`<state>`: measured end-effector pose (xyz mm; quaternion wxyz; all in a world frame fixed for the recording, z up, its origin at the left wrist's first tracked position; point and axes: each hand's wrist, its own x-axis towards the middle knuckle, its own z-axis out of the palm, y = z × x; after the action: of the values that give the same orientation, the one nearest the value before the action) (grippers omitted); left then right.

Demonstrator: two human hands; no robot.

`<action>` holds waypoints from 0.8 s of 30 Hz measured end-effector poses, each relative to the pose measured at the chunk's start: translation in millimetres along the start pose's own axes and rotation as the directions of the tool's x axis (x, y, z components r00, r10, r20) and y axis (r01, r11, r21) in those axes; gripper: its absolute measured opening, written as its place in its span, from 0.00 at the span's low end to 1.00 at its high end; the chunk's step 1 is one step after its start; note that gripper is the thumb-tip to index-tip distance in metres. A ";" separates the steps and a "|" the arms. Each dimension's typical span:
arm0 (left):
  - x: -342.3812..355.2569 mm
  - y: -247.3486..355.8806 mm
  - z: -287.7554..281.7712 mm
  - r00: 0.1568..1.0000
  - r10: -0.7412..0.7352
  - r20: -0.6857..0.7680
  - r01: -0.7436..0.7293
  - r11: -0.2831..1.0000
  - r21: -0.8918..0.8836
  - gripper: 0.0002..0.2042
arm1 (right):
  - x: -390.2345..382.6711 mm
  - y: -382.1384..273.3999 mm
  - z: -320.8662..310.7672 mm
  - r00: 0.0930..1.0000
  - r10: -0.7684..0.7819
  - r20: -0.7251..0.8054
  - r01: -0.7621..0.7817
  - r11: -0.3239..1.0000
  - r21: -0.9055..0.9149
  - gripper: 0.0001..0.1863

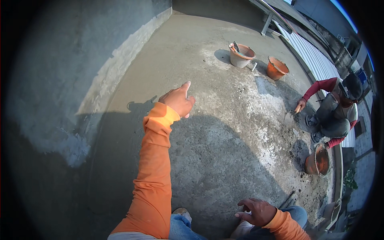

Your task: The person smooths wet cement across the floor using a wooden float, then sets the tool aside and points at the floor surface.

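Note:
My left hand [178,101] is held out in front of me over the grey cement floor [216,152], index finger stretched forward and the other fingers partly curled, holding nothing visible. The orange sleeve covers that arm. Low at the right, my right hand [257,212] hangs by my bent knee, fingers apart and loosely bent, with nothing in it. A dark rod-like tool [287,199] lies on the floor just beyond it. The surface left of my left arm looks smoother and more even than the rough, white-patched area to the right.
A co-worker [336,114] squats at the right, a trowel [291,117] in one hand, the other at an orange bucket [316,162]. Farther back stand two buckets [241,60] [276,70] beside a short white pipe [254,66]. A plastered wall [56,60] bounds the left; corrugated roofing [306,52] lies beyond the right edge.

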<state>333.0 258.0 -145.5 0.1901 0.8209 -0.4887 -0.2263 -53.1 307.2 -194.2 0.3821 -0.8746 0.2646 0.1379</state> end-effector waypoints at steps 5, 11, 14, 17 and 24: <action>1.9 -4.1 4.3 0.998 0.024 -0.064 -0.026 0.999 -0.037 0.30 | -0.2 -3.7 -1.3 1.000 0.008 -0.005 -0.008 1.000 -0.030 0.23; 1.1 -3.4 3.5 0.997 0.027 -0.067 -0.030 0.999 -0.037 0.31 | -0.7 -4.5 -1.7 1.000 0.008 -0.004 -0.008 1.000 -0.018 0.24; 1.2 -5.2 3.9 0.997 0.029 -0.077 -0.032 0.999 -0.033 0.31 | -2.1 -5.5 -1.2 1.000 0.003 -0.016 -0.003 1.000 -0.013 0.24; 0.6 -5.4 3.6 0.996 0.028 -0.084 -0.031 0.999 -0.025 0.31 | -1.5 -5.2 -1.0 1.000 -0.004 -0.012 0.004 0.999 -0.031 0.24; -2.0 2.0 -1.0 1.000 -0.007 -0.026 0.008 0.999 0.034 0.31 | -2.4 -0.2 0.7 1.000 0.027 0.001 -0.027 1.000 0.005 0.25</action>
<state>331.3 259.0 -143.3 0.1816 0.8287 -0.4868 -0.2083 -55.1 308.8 -193.5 0.3828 -0.8699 0.2763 0.1429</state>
